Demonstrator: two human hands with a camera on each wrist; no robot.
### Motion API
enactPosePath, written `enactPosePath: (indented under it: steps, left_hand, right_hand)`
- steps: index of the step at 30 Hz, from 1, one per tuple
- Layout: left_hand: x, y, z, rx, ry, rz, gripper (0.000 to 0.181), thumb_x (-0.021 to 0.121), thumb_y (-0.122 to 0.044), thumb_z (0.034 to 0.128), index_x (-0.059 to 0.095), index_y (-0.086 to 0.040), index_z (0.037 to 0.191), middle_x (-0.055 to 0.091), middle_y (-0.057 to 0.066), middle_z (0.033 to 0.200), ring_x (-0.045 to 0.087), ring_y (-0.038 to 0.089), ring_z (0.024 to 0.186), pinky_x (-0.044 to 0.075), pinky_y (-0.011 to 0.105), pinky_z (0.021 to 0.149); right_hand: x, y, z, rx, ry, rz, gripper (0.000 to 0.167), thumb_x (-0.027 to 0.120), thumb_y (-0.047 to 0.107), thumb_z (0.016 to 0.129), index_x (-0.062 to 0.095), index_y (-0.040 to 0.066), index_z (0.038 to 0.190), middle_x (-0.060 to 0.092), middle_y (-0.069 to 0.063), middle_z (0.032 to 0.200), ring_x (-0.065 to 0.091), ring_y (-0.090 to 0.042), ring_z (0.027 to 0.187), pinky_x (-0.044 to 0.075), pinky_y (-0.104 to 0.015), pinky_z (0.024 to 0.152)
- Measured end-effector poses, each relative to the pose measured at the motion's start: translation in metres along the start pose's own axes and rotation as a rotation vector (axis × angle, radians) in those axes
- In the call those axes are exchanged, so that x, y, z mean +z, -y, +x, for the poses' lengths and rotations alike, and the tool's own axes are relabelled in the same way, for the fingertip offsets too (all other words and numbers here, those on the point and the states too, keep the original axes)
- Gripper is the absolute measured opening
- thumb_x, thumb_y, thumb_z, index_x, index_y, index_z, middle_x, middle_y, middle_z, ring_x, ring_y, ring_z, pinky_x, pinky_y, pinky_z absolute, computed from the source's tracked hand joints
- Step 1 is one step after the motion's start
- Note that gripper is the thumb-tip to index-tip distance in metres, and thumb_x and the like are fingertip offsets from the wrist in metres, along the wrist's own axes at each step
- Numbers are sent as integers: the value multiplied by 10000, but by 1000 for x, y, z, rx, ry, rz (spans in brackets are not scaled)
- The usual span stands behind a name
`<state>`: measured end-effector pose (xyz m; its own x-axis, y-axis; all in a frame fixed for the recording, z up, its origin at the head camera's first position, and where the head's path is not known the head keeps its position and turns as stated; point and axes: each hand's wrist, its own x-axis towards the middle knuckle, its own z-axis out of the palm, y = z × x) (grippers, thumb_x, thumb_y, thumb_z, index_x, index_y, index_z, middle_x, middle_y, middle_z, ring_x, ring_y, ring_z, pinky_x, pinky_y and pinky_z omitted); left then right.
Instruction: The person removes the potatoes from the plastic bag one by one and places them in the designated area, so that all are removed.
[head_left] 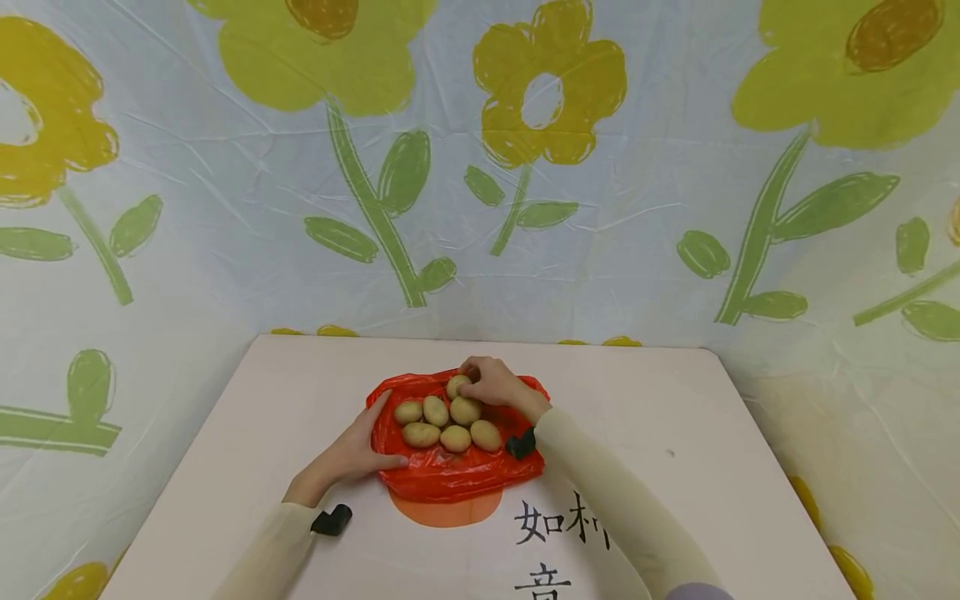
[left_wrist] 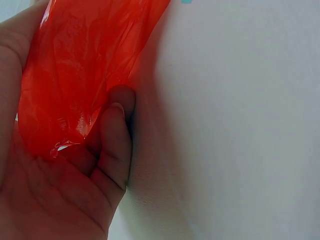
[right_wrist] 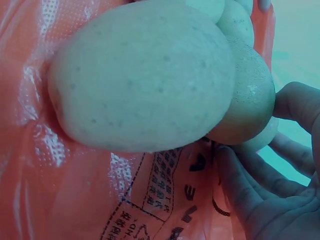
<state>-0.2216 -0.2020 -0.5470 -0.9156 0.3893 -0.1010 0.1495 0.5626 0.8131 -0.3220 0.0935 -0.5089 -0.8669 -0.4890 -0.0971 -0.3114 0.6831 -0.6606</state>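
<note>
Several pale brown potatoes (head_left: pixel 455 437) lie grouped on a spread red plastic bag (head_left: pixel 465 483) in the head view. At the far side of the group, my right hand (head_left: pixel 495 383) pinches one potato (head_left: pixel 457 386) between thumb and fingers. The right wrist view has a large potato (right_wrist: pixel 145 75) filling the foreground, with my fingertips against those behind it. My left hand (head_left: pixel 356 446) holds the bag's left edge, thumb and index finger spread along it. Seen from the left wrist, its other fingers (left_wrist: pixel 115 145) curl under the red film.
The bag rests on a pale table (head_left: pixel 645 400) with black characters (head_left: pixel 540 521) and an orange round print (head_left: pixel 450 510) near its front. A flower-patterned cloth (head_left: pixel 600 233) hangs behind and beside the table. Dark wrist cameras (head_left: pixel 332 520) sit on both sleeves.
</note>
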Motion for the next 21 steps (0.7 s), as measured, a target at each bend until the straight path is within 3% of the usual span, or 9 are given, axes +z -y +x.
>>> enactPosePath:
  steps: [8,21]
  left_hand:
    - [1,2,0,-5,-9,21,1228,883,-423,784,85,-82,1653,242,224,1665,315,459,1500,373,651,1154]
    - [2,3,-1,-9,-15,4,1249,890,-415,776,65,-92,1656,244,221,1663,313,455,1501,378,640,1156]
  right_hand:
    - [0,1,-3,-32,-53,32,288,718,220,941,689,105,1204,719,-77,1161,652,-204,1014,562,-363,908]
    - [-7,12,-14,-13,-107,168,278,732,222,931,691,146,1195,711,-53,1229,696,-217,1100,599,-340,880]
